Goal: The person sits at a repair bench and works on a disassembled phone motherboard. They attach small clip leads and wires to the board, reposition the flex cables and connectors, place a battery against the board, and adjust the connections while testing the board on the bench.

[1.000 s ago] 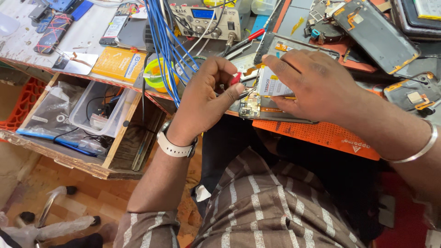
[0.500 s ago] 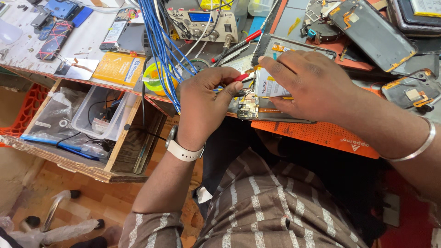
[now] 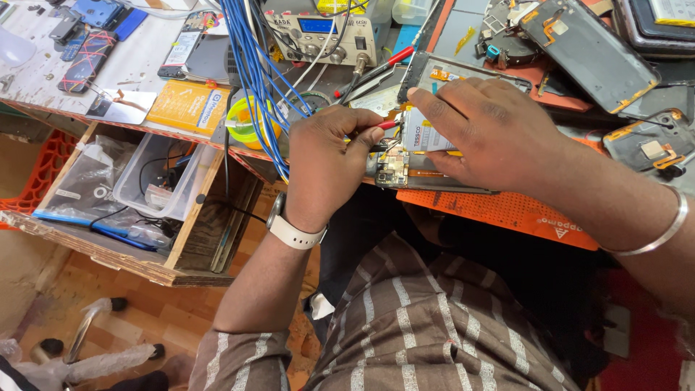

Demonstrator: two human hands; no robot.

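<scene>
Head view. The left hand (image 3: 329, 163) is closed around a thin red-handled tool (image 3: 382, 125), its tip meeting the exposed circuit board (image 3: 393, 168) of an opened phone (image 3: 427, 156). The phone lies on an orange mat (image 3: 507, 210) at the near edge of the tabletop (image 3: 156, 54). The right hand (image 3: 481, 134) lies flat and spread over the phone, fingers (image 3: 434, 108) pressing on the white battery (image 3: 420, 134), gripping nothing. A pale watch (image 3: 293, 232) sits on the left wrist and a metal bangle (image 3: 655, 235) on the right. Blue cables (image 3: 253, 72) hang just beside the left hand, in front of a yellow cup (image 3: 246, 123) and near a beige bench instrument (image 3: 322, 32). A yellow booklet (image 3: 190, 105) lies to the left on the tabletop. Below it, an open wooden drawer (image 3: 192, 217) holds a clear plastic tub (image 3: 156, 177) and bags. More opened phones (image 3: 586, 51) rest well apart, beyond the right hand.
</scene>
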